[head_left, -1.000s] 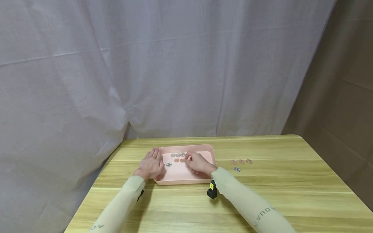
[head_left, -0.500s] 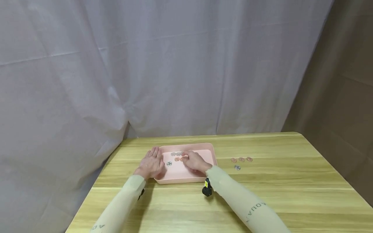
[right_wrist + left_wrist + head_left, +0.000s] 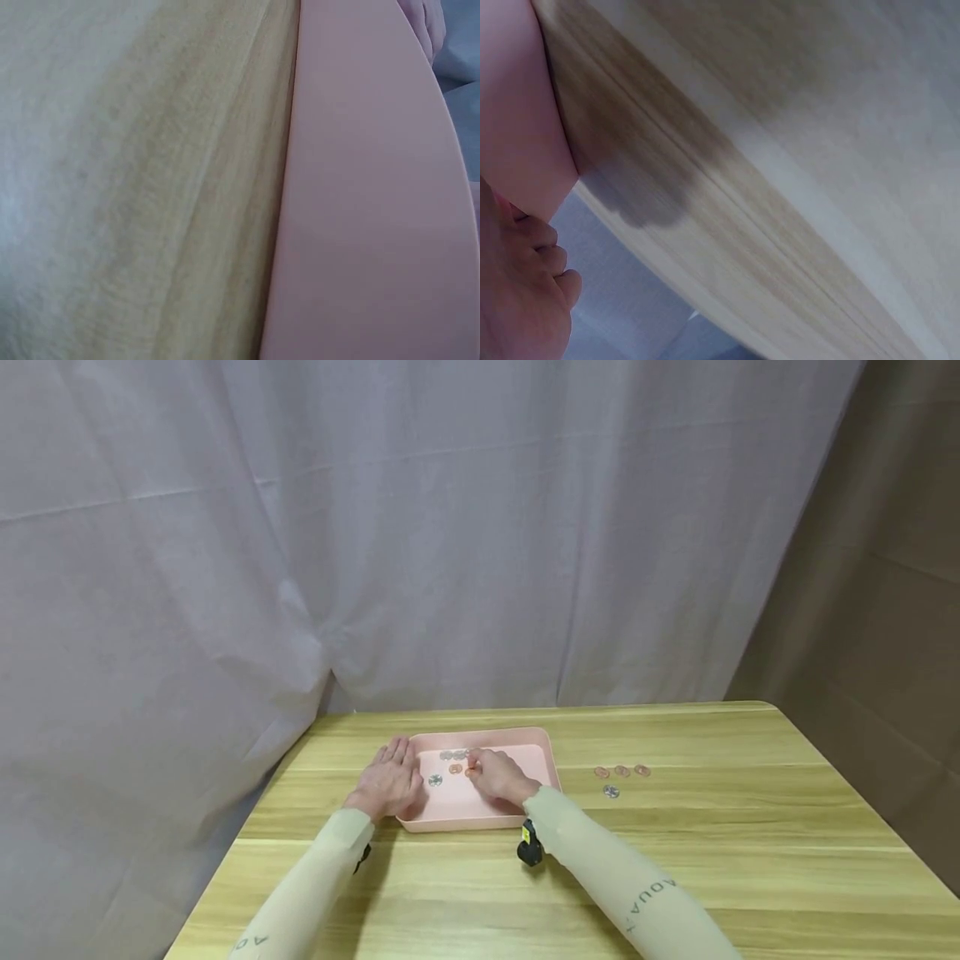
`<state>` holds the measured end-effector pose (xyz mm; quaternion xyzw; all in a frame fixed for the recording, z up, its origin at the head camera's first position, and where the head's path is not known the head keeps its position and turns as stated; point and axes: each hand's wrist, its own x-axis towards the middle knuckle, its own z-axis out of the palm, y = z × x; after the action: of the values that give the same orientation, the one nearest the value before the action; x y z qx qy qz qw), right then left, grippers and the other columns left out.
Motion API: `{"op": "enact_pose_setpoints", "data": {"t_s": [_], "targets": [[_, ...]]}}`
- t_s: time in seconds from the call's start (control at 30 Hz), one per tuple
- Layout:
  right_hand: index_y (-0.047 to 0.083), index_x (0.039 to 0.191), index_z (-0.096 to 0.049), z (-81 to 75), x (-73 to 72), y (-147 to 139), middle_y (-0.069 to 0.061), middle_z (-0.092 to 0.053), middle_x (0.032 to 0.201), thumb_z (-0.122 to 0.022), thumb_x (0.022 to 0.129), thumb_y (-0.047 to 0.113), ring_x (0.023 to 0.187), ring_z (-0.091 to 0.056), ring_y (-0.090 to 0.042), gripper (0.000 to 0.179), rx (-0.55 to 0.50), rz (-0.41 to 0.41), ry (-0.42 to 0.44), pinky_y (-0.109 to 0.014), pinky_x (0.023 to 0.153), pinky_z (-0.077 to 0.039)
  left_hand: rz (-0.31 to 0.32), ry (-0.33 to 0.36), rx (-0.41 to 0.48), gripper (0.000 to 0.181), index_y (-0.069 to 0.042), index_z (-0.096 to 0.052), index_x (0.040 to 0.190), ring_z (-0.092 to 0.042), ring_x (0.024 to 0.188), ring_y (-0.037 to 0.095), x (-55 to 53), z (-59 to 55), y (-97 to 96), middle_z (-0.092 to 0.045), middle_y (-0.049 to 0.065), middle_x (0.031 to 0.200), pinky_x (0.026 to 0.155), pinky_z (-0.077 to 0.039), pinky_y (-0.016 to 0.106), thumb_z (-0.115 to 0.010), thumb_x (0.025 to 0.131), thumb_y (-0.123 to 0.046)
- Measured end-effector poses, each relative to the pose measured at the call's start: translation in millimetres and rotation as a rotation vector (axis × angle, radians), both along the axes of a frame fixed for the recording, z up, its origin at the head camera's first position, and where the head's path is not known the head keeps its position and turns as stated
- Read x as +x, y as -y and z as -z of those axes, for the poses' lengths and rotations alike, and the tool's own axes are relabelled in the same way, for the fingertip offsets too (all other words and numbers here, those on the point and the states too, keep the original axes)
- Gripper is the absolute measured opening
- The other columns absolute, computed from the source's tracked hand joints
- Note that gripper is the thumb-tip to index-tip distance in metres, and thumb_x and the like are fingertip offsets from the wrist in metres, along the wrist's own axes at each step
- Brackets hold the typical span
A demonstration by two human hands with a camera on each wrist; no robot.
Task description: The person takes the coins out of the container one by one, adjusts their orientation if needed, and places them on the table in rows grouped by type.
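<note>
A shallow pink tray (image 3: 480, 823) lies on the wooden table. My left hand (image 3: 386, 781) rests against its left wall with the fingers straight; in the left wrist view the fingers (image 3: 544, 259) show beside that wall. Over the tray's middle, my right hand (image 3: 501, 775) has curled fingers, with thumb and forefinger pinching at a copper-coloured coin (image 3: 469, 772) that they partly cover. Another copper coin (image 3: 455, 769) lies just left of it. Silver coins (image 3: 447, 755) form a row behind, its right end hidden by my fingertips. A lone silver coin (image 3: 435, 781) lies near my left hand.
Right of the tray, three copper coins (image 3: 622, 772) lie in a row on the table (image 3: 720, 827), with one silver coin (image 3: 611, 792) in front of them. A grey curtain (image 3: 480, 543) hangs behind the table's back edge. The tray's outer wall (image 3: 367, 187) fills much of the right wrist view.
My right hand has moved slightly left inside the tray, and its fingertips now cover part of the silver row and the right copper coin. My left hand has stayed in place.
</note>
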<state>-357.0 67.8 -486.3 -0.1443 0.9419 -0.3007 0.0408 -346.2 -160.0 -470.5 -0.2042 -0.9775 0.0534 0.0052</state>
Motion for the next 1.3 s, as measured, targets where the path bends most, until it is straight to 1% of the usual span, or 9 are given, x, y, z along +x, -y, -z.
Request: {"op": "enact_pose_setpoints", "data": {"t_s": [0.1, 0.27, 0.4, 0.5, 0.6, 0.73, 0.97, 1.2, 1.3], "targets": [[0.011, 0.099, -0.061, -0.2, 0.1, 0, 0.0, -0.055, 0.069, -0.062, 0.095, 0.018, 0.057, -0.045, -0.013, 0.008, -0.016, 0.015, 0.021, -0.025, 0.051, -0.035, 0.003, -0.003, 0.006, 0.061, 0.004, -0.022, 0.153, -0.021, 0.151, 0.036, -0.5, -0.4, 0.0, -0.022, 0.022, 0.161, 0.125, -0.02, 0.047, -0.024, 0.105, -0.033], [0.01, 0.097, -0.06, -0.6, 1.8, 0, -0.002, -0.057, 0.074, -0.064, 0.094, 0.018, 0.06, -0.048, -0.014, 0.01, -0.029, 0.04, 0.049, -0.025, 0.053, -0.039, -0.001, 0.002, 0.018, 0.061, 0.004, -0.023, 0.153, -0.021, 0.151, 0.036, -0.4, -0.1, 0.3, -0.022, 0.022, 0.161, 0.125, -0.02, 0.047, -0.025, 0.105, -0.032], [0.008, 0.098, -0.059, -0.1, 1.1, -1, -0.003, -0.056, 0.071, -0.066, 0.092, 0.017, 0.056, -0.046, -0.013, 0.012, -0.059, 0.042, 0.083, -0.023, 0.047, -0.037, -0.004, 0.004, 0.022, 0.06, 0.004, -0.022, 0.153, -0.021, 0.151, 0.036, -0.2, 0.4, 1.2, -0.022, 0.022, 0.161, 0.125, -0.019, 0.047, -0.024, 0.105, -0.032], [0.009, 0.097, -0.057, -0.1, 2.0, -3, -0.001, -0.054, 0.071, -0.068, 0.09, 0.017, 0.057, -0.046, -0.012, 0.015, -0.069, 0.036, 0.084, -0.023, 0.049, -0.036, -0.002, 0.004, 0.022, 0.06, 0.004, -0.022, 0.153, -0.02, 0.151, 0.036, 0.3, 0.5, 1.8, -0.021, 0.022, 0.161, 0.125, -0.019, 0.047, -0.024, 0.105, -0.032], [0.011, 0.095, -0.056, 0.1, 5.0, -5, 0.0, -0.053, 0.073, -0.07, 0.086, 0.015, 0.062, -0.047, -0.013, 0.018, -0.088, 0.019, 0.056, -0.023, 0.055, -0.038, 0.005, 0.001, 0.021, 0.06, 0.004, -0.022, 0.153, -0.021, 0.151, 0.037, 0.9, -0.3, 1.9, -0.022, 0.022, 0.161, 0.125, -0.02, 0.047, -0.024, 0.106, -0.032], [0.012, 0.095, -0.054, 1.1, 9.0, -7, 0.001, -0.053, 0.072, -0.07, 0.084, 0.011, 0.063, -0.048, -0.015, 0.019, -0.132, -0.007, 0.02, -0.026, 0.057, -0.039, 0.013, -0.008, 0.022, 0.06, 0.005, -0.024, 0.153, -0.022, 0.15, 0.037, 1.6, -0.8, 1.4, -0.023, 0.023, 0.161, 0.125, -0.021, 0.047, -0.024, 0.105, -0.032], [0.013, 0.094, -0.055, 4.4, 10.2, -12, 0.004, -0.053, 0.07, -0.065, 0.087, 0.009, 0.063, -0.048, -0.012, 0.013, -0.117, -0.049, -0.034, -0.023, 0.057, -0.037, 0.006, 0.009, 0.01, 0.061, 0.004, -0.023, 0.153, -0.021, 0.151, 0.037, 1.3, 0.8, 0.1, -0.022, 0.022, 0.161, 0.125, -0.02, 0.048, -0.022, 0.105, -0.033], [0.014, 0.088, -0.057, -1.9, 10.4, -21, 0.003, -0.06, 0.074, -0.064, 0.088, 0.005, 0.067, -0.053, -0.012, 0.011, -0.144, -0.132, -0.005, -0.025, 0.061, -0.042, 0.0, 0.006, 0.0, 0.06, 0.003, -0.022, 0.154, -0.02, 0.151, 0.036, -0.1, 0.1, 0.3, -0.021, 0.021, 0.162, 0.125, -0.019, 0.047, -0.023, 0.106, -0.033], [0.014, 0.089, -0.058, -5.0, 10.8, -25, 0.001, -0.061, 0.073, -0.066, 0.088, 0.006, 0.063, -0.055, -0.011, 0.011, -0.17, -0.149, 0.003, -0.024, 0.059, -0.044, 0.002, 0.012, 0.009, 0.06, 0.004, -0.022, 0.153, -0.02, 0.151, 0.036, -0.8, 0.1, 1.0, -0.021, 0.022, 0.161, 0.125, -0.019, 0.047, -0.022, 0.105, -0.032]]}}
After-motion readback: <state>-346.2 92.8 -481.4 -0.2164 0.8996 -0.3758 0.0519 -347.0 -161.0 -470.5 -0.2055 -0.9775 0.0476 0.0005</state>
